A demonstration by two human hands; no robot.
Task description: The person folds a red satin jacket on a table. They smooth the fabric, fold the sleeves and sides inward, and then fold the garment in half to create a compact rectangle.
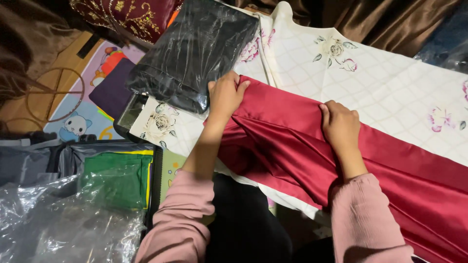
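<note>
White floral sheet (390, 87) lay under both hands. Red satin (292, 141) ran across it, looking light, limp and slippery, best held at its folded edge. Left hand (225, 95) pinched that edge's corner; right hand (341, 124) gripped it, probably bunched.

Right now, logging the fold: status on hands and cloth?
Both hands, left hand and right hand, grip red satin cloth edge. Black wrapped bundle beside left.
</note>
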